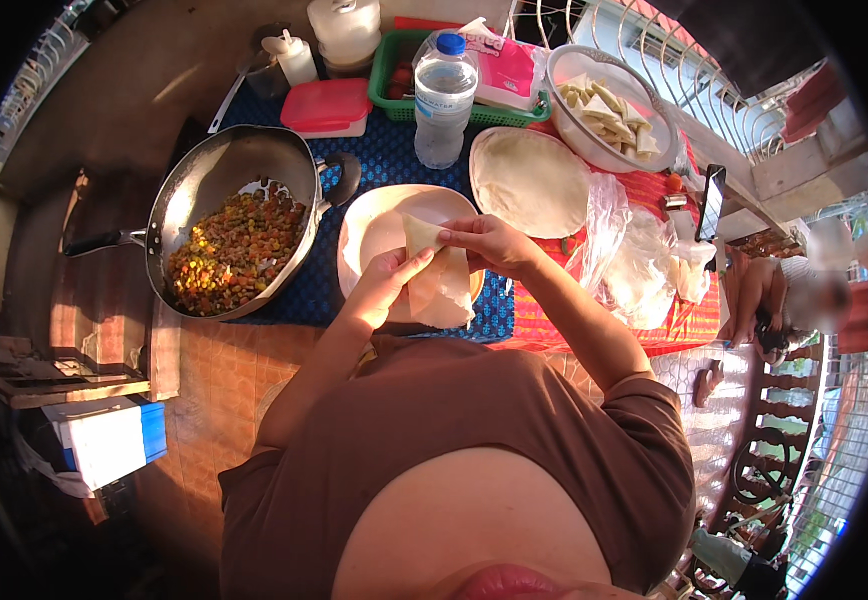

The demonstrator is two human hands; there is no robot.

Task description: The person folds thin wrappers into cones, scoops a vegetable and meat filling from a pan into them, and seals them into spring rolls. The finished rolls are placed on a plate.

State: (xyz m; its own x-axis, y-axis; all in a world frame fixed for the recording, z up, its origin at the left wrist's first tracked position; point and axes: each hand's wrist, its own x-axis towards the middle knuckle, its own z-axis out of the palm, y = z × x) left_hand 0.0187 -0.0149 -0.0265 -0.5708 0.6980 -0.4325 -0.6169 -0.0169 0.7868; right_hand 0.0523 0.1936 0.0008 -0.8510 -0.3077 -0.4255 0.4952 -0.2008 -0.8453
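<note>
Between my two hands is a pale, thin dough wrapper (442, 285), its upper end folded to a point and its lower end hanging as a loose strip. My left hand (386, 282) pinches its left edge. On the other side, my right hand (489, 243) grips the folded top with thumb and fingers. Both hands are over a pale plate (366, 225). To the left, a wok (179, 190) holds a cooked mix of chopped vegetables and what looks like ground meat (239, 250). A stack of round wrappers (531, 178) lies on a plate to the right.
Folded triangular pieces (609, 115) fill a clear bowl (564, 65) at back right. Behind the plate stand a water bottle (444, 110), a green basket (386, 75) and a red-lidded container (326, 105). Plastic bags (639, 275) and a propped phone (713, 203) are on the right. Another person (789, 290) sits beyond.
</note>
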